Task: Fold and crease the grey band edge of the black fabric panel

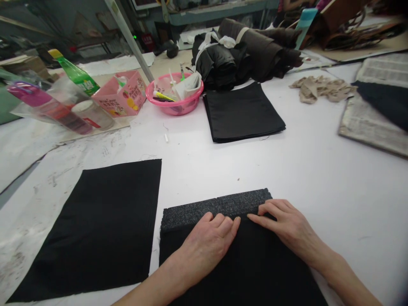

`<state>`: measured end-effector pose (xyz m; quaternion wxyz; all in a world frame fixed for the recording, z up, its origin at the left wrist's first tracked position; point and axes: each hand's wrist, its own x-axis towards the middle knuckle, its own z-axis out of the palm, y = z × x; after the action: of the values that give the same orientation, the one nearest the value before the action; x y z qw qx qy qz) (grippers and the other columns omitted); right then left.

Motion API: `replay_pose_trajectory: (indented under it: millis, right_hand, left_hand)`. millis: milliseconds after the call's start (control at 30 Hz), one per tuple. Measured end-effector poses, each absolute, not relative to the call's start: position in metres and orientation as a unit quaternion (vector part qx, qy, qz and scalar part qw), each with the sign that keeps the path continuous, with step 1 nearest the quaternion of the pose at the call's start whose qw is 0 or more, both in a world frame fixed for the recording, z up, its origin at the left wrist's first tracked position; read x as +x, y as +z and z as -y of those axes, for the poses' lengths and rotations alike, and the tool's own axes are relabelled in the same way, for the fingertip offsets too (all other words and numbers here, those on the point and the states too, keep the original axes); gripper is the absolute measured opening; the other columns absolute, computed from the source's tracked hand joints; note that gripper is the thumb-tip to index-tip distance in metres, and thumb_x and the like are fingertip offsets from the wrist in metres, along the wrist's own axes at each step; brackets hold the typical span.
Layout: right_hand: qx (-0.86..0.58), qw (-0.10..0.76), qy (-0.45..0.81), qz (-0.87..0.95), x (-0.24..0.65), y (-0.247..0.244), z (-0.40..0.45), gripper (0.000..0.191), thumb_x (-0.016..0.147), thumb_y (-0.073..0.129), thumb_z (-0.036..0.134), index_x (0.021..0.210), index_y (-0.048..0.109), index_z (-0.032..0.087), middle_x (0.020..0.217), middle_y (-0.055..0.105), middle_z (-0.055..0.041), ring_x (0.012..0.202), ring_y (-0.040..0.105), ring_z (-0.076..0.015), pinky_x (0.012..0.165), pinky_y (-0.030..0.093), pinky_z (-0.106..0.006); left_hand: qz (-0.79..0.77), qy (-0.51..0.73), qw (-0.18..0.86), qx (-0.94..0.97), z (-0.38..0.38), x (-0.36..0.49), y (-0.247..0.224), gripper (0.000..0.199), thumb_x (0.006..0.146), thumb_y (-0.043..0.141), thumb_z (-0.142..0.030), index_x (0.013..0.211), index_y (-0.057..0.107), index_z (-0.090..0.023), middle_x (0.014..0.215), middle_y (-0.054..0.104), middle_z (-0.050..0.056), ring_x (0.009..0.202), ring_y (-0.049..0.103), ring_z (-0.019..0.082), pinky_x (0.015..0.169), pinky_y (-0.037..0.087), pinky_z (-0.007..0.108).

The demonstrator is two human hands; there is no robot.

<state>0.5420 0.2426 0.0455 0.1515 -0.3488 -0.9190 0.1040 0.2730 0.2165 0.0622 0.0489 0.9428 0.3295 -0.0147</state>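
Observation:
A black fabric piece lies in front of me, with a speckled dark grey strip along its far edge. My left hand rests on the cloth with its fingers curled at the seam between strip and black fabric. At the strip's right end, my right hand has its fingers bent over the cloth and its thumb stretched towards the left hand; it grips the fabric there. The two thumbs are close together but apart. Another black fabric panel lies flat to the left.
A stack of black fabric sits farther back, before dark fabric rolls. A pink basin with tools, a pink box, a green bottle and a jar stand at back left. Beige cloth lies right.

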Motion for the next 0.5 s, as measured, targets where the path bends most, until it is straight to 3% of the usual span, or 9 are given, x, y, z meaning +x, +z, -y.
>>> replay_pose_trajectory:
  millis: [200, 500]
  right_hand:
    - [-0.355, 0.139, 0.1, 0.919, 0.549, 0.05, -0.242, 0.035, 0.101, 0.04, 0.014, 0.125, 0.06, 0.03, 0.103, 0.057, -0.0049, 0.1, 0.052, -0.019, 0.09, 0.041, -0.037]
    - [-0.363, 0.134, 0.088, 0.918, 0.558, 0.048, -0.242, 0.034, 0.101, 0.042, 0.014, 0.124, 0.06, 0.029, 0.104, 0.057, -0.0052, 0.1, 0.052, -0.0192, 0.087, 0.043, -0.037]
  left_hand:
    - [-0.328, 0.003, 0.05, 0.943, -0.218, 0.283, 0.066, 0.039, 0.099, 0.034, -0.011, 0.137, 0.04, -0.007, 0.103, 0.052, 0.006, 0.089, 0.049, 0.019, 0.073, 0.04, 0.035]
    - [-0.335, 0.021, 0.036, 0.941, -0.216, 0.296, 0.061, 0.044, 0.098, 0.035, -0.011, 0.142, 0.036, -0.008, 0.102, 0.052, 0.006, 0.091, 0.049, 0.021, 0.074, 0.04, 0.036]
